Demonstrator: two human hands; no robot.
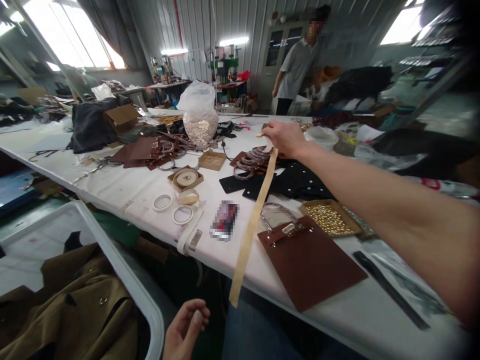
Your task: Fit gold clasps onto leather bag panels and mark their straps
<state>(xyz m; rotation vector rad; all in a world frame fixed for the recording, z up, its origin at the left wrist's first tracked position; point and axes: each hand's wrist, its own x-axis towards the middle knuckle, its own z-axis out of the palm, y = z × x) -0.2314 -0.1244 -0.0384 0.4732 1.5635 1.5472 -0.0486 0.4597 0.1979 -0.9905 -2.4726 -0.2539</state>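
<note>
My right hand reaches out over the table with its fingers pinched on a long beige strip. The strip hangs down past the table's front edge. Below the edge, my left hand is loosely curled and holds nothing visible. Just right of the strip lies a brown bag panel with a wrapped handle and a metal clasp. Behind the strip are black pieces with studs and a row of ring-like handles.
A phone, tape rolls and a boxed roll lie left of the strip. A box of gold studs sits at right. A white bin with brown fabric stands at lower left. Another person stands beyond the table.
</note>
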